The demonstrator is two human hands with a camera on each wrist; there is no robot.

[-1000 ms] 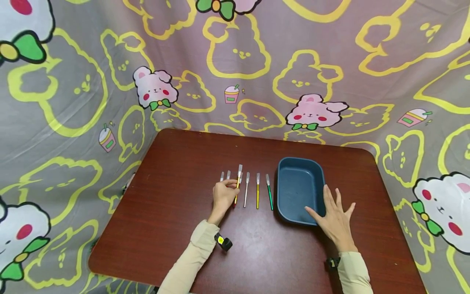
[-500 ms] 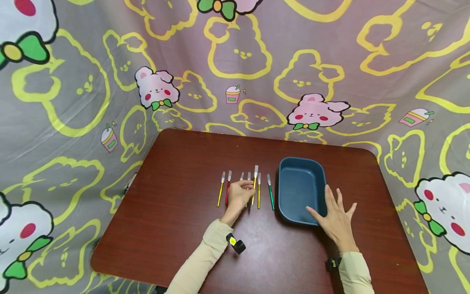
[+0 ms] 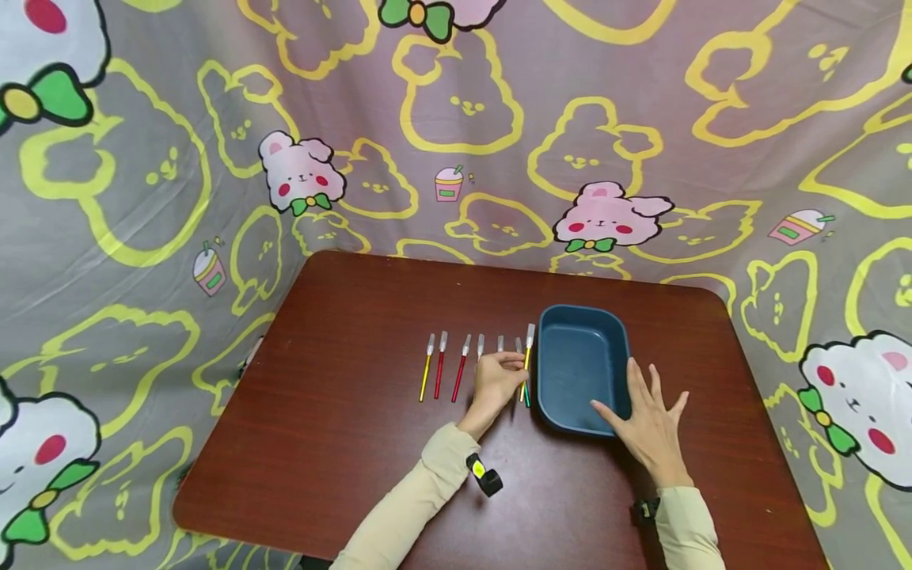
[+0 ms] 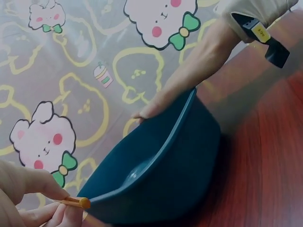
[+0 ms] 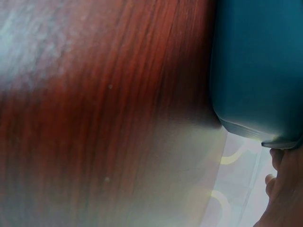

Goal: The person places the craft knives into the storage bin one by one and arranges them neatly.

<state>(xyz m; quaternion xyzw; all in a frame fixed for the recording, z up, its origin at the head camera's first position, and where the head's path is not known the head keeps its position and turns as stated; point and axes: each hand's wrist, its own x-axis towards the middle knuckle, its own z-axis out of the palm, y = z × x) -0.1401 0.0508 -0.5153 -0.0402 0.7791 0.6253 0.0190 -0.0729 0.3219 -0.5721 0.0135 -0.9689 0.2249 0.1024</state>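
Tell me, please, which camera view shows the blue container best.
The head view. From above, it shows almost the whole blue container, its rim and inside floor; the right hand covers only a bit. The left wrist view shows outer wall and part of the inside. The right wrist view shows only part of its outside.

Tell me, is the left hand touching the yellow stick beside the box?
Touching. The left wrist view shows the left hand pinching the yellow stick near its end.

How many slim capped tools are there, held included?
7: a yellow tool, first red tool and second red tool lie left of the left hand; a fourth tool, fifth tool and green tool are partly hidden by it; it holds a seventh tool. More could be hidden.
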